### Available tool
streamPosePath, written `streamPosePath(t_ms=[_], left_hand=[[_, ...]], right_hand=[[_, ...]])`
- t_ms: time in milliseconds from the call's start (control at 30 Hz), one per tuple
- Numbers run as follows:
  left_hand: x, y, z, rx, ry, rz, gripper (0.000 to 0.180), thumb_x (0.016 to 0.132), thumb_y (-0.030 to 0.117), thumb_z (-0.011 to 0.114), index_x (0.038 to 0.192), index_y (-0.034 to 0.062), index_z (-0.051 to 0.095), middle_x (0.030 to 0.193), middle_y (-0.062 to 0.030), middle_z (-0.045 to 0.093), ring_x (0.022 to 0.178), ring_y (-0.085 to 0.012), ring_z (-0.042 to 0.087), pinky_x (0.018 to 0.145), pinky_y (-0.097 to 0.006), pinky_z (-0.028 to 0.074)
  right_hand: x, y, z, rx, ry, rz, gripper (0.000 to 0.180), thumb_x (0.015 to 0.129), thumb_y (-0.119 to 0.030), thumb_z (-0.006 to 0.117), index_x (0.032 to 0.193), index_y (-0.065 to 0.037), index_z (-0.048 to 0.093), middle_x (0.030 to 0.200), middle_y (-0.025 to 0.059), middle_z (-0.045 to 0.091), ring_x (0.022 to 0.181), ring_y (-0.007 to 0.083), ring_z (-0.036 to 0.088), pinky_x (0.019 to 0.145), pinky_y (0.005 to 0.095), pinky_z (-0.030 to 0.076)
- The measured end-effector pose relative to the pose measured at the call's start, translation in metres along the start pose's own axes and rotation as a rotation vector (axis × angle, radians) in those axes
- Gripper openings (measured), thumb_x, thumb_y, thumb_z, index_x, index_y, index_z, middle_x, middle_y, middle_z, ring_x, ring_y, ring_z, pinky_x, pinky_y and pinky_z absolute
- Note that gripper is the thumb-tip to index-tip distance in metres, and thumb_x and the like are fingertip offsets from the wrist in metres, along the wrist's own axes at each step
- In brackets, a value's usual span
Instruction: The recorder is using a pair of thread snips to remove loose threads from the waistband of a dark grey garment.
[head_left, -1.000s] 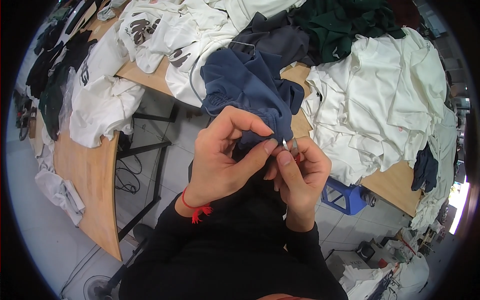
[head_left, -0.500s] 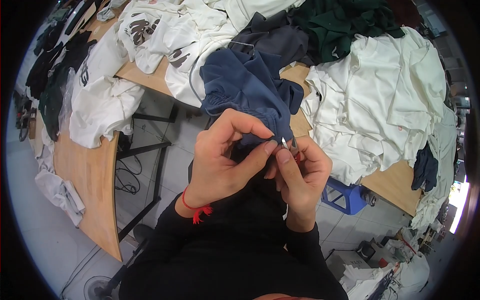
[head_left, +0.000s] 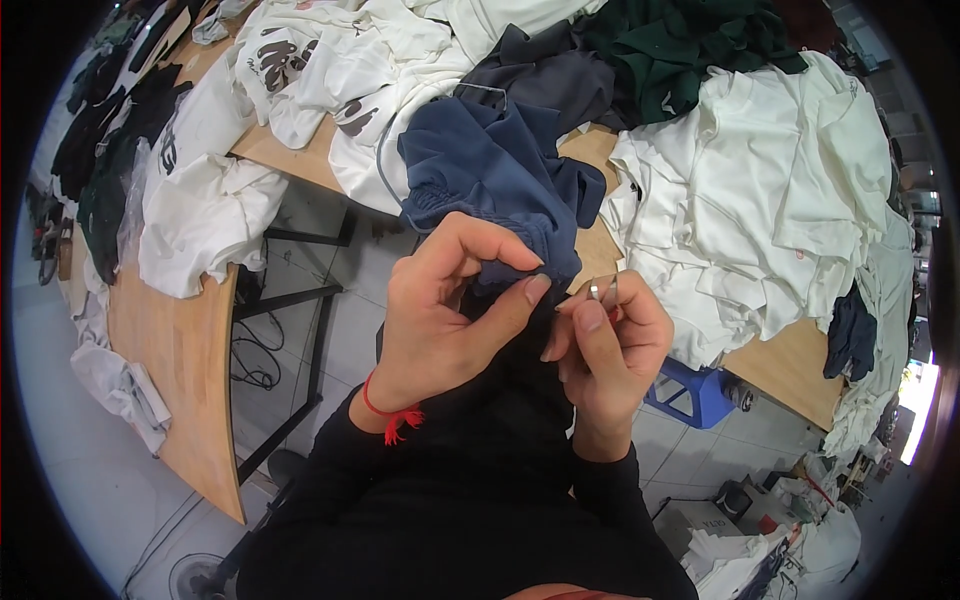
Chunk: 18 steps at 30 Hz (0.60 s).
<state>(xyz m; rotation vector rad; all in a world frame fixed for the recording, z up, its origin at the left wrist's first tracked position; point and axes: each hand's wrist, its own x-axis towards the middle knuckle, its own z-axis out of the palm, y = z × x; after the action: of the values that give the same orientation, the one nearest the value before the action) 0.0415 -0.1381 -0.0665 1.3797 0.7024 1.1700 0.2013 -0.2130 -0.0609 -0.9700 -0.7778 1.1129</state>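
Observation:
A blue garment with a gathered, elastic-looking edge lies over the table's near edge, a grey-blue cord looping out at its left. My left hand, a red string round its wrist, pinches the garment's near edge between thumb and forefinger. Just to the right, apart from the cloth, my right hand is closed round small metal thread snips. Their two blade tips show above the thumb, and a bit of red shows by the fingers. Most of the snips' body is hidden in the palm.
White shirts are heaped at right, more white garments with dark prints at the far left. Dark grey and dark green cloth lie at the back. A blue plastic stool stands below the wooden table. A second table is at left.
My right hand with the snips has moved slightly right, away from the left fingertips and the cloth. The left hand keeps its pinch on the garment, almost in the same place.

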Motion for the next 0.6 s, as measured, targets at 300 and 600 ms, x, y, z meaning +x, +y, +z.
streamPosePath(t_ms=[300,600], left_hand=[[0.001,0.002,0.003,0.079,0.028,0.037,0.025,0.091,-0.009,0.078,0.111,-0.0014,0.066,0.098,-0.0047,0.074,0.087,-0.0056,0.068,0.076,-0.02,0.052],[-0.001,-0.002,0.007,0.229,-0.003,0.121,0.025,0.089,-0.008,0.08,0.11,-0.0007,0.068,0.092,-0.0049,0.075,0.078,-0.0081,0.072,0.068,-0.021,0.053]], right_hand=[[0.013,0.007,0.002,-0.477,0.118,-0.449,0.018,0.095,0.002,0.081,0.107,0.001,0.067,0.093,0.0067,0.068,0.063,0.0079,0.058,0.057,0.0204,0.044],[0.014,0.009,0.002,-0.87,0.065,-0.514,0.014,0.102,-0.001,0.072,0.107,0.003,0.059,0.103,0.0103,0.059,0.073,0.0103,0.054,0.062,0.0223,0.043]])
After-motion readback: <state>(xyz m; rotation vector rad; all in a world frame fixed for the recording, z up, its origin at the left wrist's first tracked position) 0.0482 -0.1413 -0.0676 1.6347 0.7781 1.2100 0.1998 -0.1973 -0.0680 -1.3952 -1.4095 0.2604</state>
